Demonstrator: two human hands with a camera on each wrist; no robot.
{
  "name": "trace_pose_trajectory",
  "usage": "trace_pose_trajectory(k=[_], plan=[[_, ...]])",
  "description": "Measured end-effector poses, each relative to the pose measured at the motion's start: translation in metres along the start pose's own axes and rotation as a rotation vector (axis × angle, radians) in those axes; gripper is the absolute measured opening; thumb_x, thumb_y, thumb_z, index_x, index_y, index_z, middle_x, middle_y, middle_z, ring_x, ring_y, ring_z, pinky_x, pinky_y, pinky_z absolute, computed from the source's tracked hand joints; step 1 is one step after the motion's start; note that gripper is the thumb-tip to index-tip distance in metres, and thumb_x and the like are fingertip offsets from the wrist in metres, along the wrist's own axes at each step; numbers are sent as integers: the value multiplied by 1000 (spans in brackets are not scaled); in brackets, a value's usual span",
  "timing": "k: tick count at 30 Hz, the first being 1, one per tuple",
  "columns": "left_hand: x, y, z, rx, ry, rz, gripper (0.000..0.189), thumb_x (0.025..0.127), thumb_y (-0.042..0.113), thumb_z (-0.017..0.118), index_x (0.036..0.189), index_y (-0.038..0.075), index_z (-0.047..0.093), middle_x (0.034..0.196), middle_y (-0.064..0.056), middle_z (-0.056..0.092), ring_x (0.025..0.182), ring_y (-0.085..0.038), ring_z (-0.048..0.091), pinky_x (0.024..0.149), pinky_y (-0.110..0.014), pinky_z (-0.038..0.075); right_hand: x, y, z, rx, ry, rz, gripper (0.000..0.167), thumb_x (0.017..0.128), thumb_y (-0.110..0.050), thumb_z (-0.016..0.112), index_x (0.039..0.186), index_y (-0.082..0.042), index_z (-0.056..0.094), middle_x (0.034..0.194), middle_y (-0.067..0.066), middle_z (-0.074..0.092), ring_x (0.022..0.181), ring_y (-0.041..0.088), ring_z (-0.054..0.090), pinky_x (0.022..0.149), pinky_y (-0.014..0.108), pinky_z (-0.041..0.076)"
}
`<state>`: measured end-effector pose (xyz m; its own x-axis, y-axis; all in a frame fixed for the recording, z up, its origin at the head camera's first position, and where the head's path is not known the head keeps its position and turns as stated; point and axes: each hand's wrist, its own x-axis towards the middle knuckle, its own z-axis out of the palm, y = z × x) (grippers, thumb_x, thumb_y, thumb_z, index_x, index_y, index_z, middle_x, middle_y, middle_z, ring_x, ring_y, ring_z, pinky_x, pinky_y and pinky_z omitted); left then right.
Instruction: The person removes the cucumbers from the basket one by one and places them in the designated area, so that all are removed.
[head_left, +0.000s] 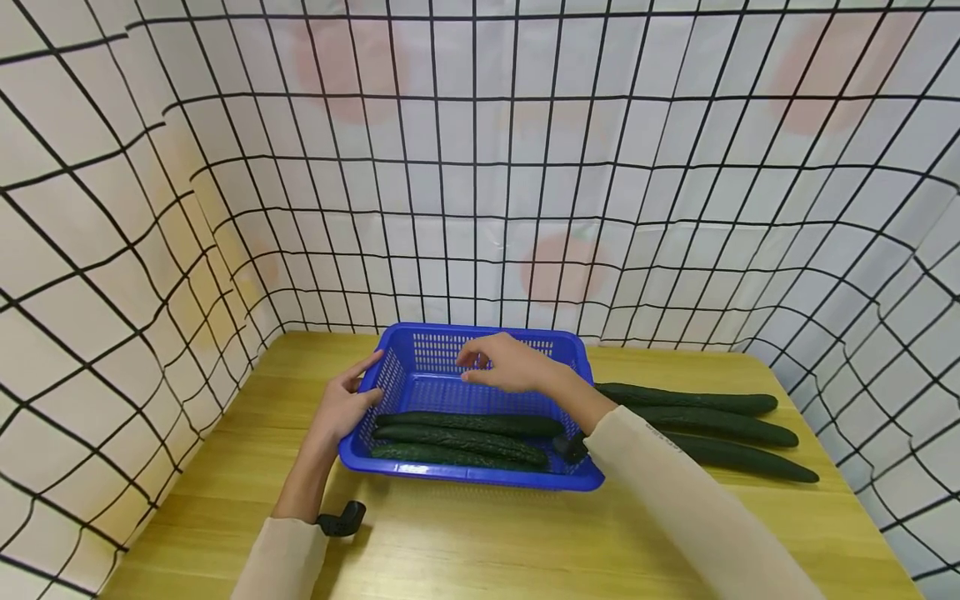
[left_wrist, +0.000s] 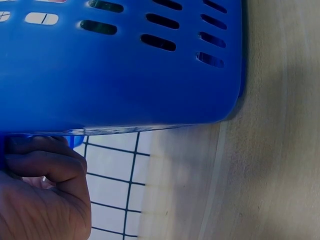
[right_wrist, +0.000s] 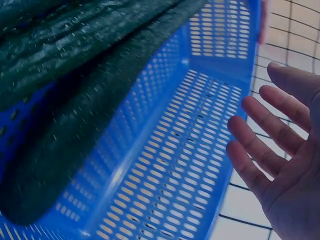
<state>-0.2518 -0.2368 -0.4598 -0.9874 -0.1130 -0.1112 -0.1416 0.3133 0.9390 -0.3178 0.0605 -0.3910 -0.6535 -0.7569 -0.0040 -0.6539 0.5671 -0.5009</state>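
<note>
A blue plastic basket with slotted walls stands on the table. Three long dark-green cucumbers lie side by side along its near side. My left hand grips the basket's left rim, thumb over the edge; in the left wrist view its curled fingers meet the rim. Above the far half of the basket hovers my right hand, fingers loosely bent and holding nothing. The right wrist view shows that hand apart from the cucumbers.
To the right of the basket, three more cucumbers lie on the wooden table, partly hidden by the right forearm. Black wire grid over white sheeting encloses the back and sides. A black wrist camera sits at the left cuff.
</note>
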Motion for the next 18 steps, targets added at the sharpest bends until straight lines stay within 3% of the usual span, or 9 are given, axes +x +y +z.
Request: trace_pose_trajectory(k=[9,18], plan=[[-1,1,-1,-2,-1,8,70,92,8,63,154,36,49,128,-25,64,104,-33,66,77,-38,62,10,8,26,32,-125,43,37,100,-32,67,132,-13,66,128,10,69,114,23,66,97,39,54],[-5,4,0,-18,-2,6,69,92,8,63,155,33,48,131,-27,63,106,-35,67,76,-39,62,11,14,41,12,-223,64,41,100,-36,67,134,-14,66,119,2,71,113,21,67,96,39,54]])
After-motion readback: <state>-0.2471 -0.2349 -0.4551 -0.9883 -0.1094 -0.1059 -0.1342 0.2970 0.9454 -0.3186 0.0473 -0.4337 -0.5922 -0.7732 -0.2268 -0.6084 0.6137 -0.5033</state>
